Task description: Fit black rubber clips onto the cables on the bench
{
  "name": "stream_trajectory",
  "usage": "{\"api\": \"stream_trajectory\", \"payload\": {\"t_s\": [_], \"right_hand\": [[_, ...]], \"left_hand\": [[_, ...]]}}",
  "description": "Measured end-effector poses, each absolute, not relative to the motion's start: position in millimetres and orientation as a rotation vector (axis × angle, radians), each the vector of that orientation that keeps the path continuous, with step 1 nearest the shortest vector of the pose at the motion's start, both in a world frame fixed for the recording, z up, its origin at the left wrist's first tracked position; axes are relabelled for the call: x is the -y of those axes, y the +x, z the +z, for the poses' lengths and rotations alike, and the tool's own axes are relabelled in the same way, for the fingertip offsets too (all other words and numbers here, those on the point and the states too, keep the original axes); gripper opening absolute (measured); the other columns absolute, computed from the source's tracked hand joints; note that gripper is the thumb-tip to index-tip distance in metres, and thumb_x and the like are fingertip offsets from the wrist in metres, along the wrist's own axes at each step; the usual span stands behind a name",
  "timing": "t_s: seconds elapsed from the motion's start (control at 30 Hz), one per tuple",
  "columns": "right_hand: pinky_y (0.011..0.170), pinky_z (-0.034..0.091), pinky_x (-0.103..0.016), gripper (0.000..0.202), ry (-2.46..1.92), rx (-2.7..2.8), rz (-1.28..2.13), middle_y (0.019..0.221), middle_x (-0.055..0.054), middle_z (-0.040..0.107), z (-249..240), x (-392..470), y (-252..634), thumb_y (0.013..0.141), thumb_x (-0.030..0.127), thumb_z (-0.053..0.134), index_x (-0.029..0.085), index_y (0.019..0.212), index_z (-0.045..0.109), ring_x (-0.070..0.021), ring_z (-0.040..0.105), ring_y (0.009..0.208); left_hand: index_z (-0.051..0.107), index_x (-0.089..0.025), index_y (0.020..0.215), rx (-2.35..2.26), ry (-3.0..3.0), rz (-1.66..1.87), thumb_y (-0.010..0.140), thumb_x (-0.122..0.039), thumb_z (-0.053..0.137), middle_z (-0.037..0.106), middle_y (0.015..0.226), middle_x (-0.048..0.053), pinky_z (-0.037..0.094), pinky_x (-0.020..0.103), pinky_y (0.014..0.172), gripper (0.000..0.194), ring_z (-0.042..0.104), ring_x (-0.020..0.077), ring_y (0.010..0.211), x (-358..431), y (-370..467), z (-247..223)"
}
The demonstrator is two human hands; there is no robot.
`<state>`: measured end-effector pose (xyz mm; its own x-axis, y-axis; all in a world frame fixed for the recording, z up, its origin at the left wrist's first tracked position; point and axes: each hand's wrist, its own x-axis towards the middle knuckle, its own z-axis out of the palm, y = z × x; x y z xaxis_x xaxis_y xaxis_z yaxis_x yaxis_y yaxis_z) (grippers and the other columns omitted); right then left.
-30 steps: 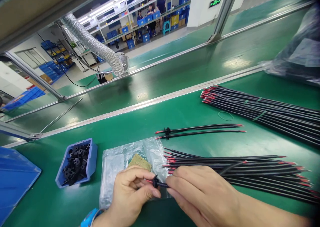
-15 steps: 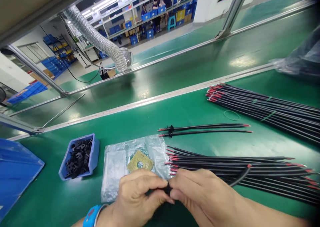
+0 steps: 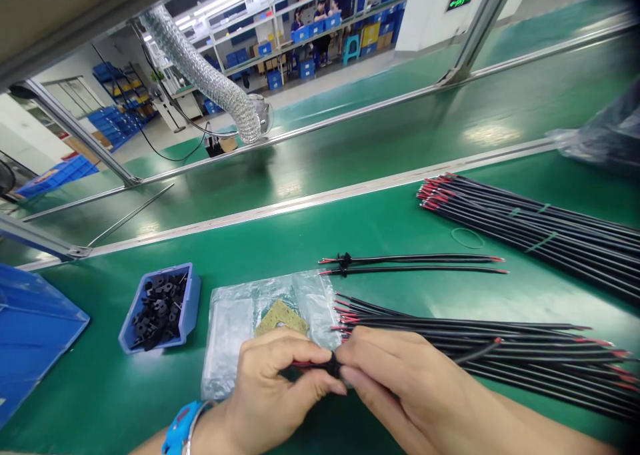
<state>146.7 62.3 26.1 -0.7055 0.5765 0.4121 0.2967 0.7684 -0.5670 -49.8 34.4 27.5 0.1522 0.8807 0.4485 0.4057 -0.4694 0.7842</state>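
My left hand (image 3: 283, 381) pinches a small black fitting (image 3: 331, 364) between thumb and index finger. Red wire ends (image 3: 303, 363) stick out of it towards my left palm. Closed around the black cable (image 3: 477, 353) just behind the fitting is my right hand (image 3: 400, 375); the cable's far end, tipped red, pokes out past that hand. Most of the cable is hidden by my fingers. Under and beyond my left hand lie a clear plastic bag (image 3: 227, 341) and a yellowish square pad (image 3: 283, 316), partly covered.
Loose black cables (image 3: 525, 328) lie to the right, with a tied cable bundle (image 3: 500, 208) behind. Two cables with black fittings (image 3: 345, 263) rest mid-table. A blue bin (image 3: 193, 308) of black parts stands left, near a larger blue crate (image 3: 40, 341). A metal rail (image 3: 280, 208) crosses behind.
Red wire ends now show on the left side of the fitting, between my left fingers. Both hands stay together at the same spot; the view has shifted slightly.
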Motion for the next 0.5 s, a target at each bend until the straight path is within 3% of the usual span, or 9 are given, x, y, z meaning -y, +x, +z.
{"api": "stream_trajectory", "payload": {"t_s": [0.27,0.4,0.5], "right_hand": [[0.055,0.037,-0.026,0.026,-0.650,2.365,0.678,0.068,0.000,0.051,27,-65,145,0.097,0.012,0.037,0.018,0.077,0.053,-0.0118,0.045,0.060],[0.059,0.042,-0.027,0.023,-0.731,2.360,0.428,0.073,-0.002,0.056,20,-82,160,0.098,0.014,0.039,0.016,0.090,0.060,-0.0141,0.051,0.064],[0.062,0.044,-0.027,0.022,-0.916,2.364,0.105,0.079,-0.004,0.060,10,-106,176,0.098,0.017,0.042,0.015,0.095,0.064,-0.0161,0.056,0.070]], "left_hand": [[0.075,-0.019,0.081,-1.236,1.930,1.247,0.074,-0.036,0.081,0.072,0.066,0.002,0.053,0.017,0.055,0.020,0.066,0.0115,0.058,-37,-47,24],[0.075,-0.021,0.099,-1.301,1.930,1.100,0.064,-0.052,0.084,0.073,0.085,0.004,0.059,0.024,0.065,0.048,0.069,0.0166,0.071,-51,-84,40],[0.073,-0.024,0.104,-1.846,1.940,1.260,0.084,-0.043,0.070,0.072,0.096,0.003,0.056,0.029,0.079,0.027,0.069,0.0177,0.083,-63,-145,59]]}}
